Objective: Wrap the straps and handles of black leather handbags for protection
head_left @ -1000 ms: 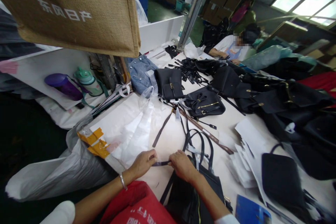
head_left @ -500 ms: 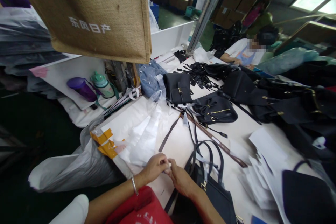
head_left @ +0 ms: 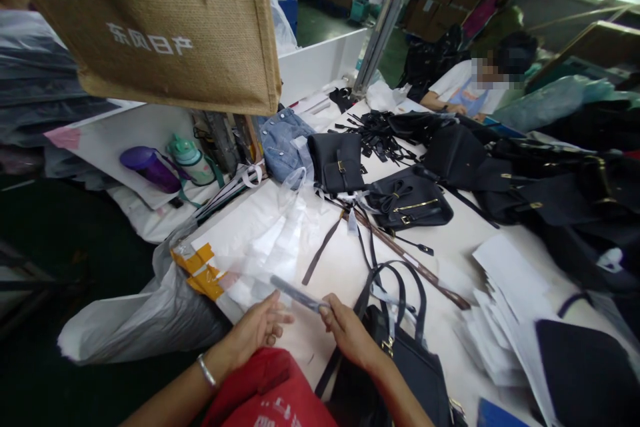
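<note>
My right hand [head_left: 347,330] pinches one end of a dark grey strip [head_left: 296,293] between thumb and fingers. The strip points up and left over the white table; it is slightly blurred, and a pale, see-through smear lies off its far end. My left hand [head_left: 263,328], with a silver bangle at the wrist, is just below the strip with its fingers apart and nothing in them. Close by my right forearm lies a black handbag [head_left: 420,373] with upright handles and a gold clasp. Crumpled clear plastic [head_left: 280,227] lies beyond my left hand.
A hanging burlap bag [head_left: 175,33] fills the upper left. Black bags [head_left: 413,203], a denim piece [head_left: 285,147] and a heap of black straps [head_left: 375,137] lie farther back. White sheets [head_left: 505,320] are stacked at right. A co-worker [head_left: 467,90] sits across the table.
My hands were together; now they are apart. The left has opened and moved left and down. The dark strip now shows stretching out from my right hand.
</note>
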The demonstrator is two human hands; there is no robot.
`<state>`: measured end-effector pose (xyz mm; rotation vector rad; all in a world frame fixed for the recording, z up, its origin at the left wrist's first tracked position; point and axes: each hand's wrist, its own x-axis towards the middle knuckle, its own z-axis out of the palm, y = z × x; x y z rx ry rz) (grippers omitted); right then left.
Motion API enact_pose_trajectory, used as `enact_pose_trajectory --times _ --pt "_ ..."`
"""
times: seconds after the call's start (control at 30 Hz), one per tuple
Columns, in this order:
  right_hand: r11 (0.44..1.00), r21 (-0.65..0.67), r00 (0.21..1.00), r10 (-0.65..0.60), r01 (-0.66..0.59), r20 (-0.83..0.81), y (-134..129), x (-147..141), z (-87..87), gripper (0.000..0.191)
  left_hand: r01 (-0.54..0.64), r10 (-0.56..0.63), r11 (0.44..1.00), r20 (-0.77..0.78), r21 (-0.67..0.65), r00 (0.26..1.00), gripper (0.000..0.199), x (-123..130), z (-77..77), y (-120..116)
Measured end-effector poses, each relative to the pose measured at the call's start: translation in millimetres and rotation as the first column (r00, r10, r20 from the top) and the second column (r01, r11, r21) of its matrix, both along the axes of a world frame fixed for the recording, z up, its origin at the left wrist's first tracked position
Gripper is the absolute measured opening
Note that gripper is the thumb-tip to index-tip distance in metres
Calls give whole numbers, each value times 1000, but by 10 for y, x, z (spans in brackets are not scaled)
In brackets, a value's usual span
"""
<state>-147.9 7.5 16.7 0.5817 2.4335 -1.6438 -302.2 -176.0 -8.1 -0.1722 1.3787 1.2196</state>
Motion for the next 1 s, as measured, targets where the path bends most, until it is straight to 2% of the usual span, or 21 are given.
enact_pose_trajectory --times 0.03,0.07,0.13,0.2,0.27,0.3,0.33,0.4,0.43,0.47,0.5,0.53,0.57,0.6,0.63,0.67,0.73,0.8,0.9,0.93,1.0 --pt "1000 -11 1000 8 -8 -3 -25 -2 2 27 -45 38 997 100 61 994 51 -89 38 33" --pt "1000 -16 1000 15 -15 -1 -51 -1 -9 27 -88 70 987 136 135 988 50 -191 86 85" --pt "1000 -26 1000 6 -6 11 -90 6 -64 26 -116 98 955 78 274 992 47 -404 201 246" --pt "999 -38 999 -30 31 17 -96 8 -140 26 -15 43 941 -76 338 996 45 -575 333 481" --pt "996 -7 996 -92 92 8 -64 -9 -220 26 206 -110 941 -331 270 937 40 -656 484 794" --pt "991 27 992 -130 130 -2 -34 -27 -261 25 323 -197 927 -485 191 852 36 -661 568 980" --pt "981 69 984 -178 179 -18 4 -50 -303 25 442 -268 888 -640 126 720 31 -647 656 1184" --pt "941 135 951 -306 310 -47 100 -100 -394 27 668 -271 741 -877 73 396 22 -594 821 1620" --pt "911 158 924 -380 381 -34 156 -122 -444 29 748 -223 661 -935 62 275 21 -573 883 1834" --pt "881 180 896 -444 437 0 217 -139 -497 32 821 -185 569 -964 52 190 21 -563 919 2028" --pt "858 204 870 -490 472 51 280 -149 -551 35 861 -171 507 -973 48 155 23 -569 921 2190" --pt "847 225 851 -514 483 110 344 -152 -606 36 850 -186 526 -972 27 146 31 -591 885 2306" --pt "848 239 840 -516 473 168 405 -150 -662 37 806 -221 592 -964 -13 147 38 -627 811 2364" --pt "858 247 838 -501 450 215 463 -146 -719 36 718 -266 692 -951 -76 156 42 -674 703 2355" --pt "871 248 842 -479 423 248 517 -143 -775 34 625 -307 767 -938 -143 162 39 -726 572 2277" --pt "880 254 843 -464 402 271 564 -145 -830 32 558 -343 806 -925 -199 164 33 -778 428 2132" --pt "883 293 835 -452 367 314 641 -170 -934 30 463 -422 832 -890 -304 174 24 -865 150 1675" --pt "874 356 823 -451 330 345 695 -227 -1018 29 353 -508 832 -843 -428 175 23 -896 -66 1105" --pt "851 462 810 -446 251 381 732 -338 -1083 29 223 -633 772 -750 -595 191 17 -799 -280 369" --pt "841 494 808 -441 220 391 733 -371 -1083 29 197 -664 748 -720 -634 201 19 -741 -337 210" --pt "821 548 804 -430 160 410 722 -413 -1047 31 167 -710 703 -668 -691 224 28 -634 -439 38"
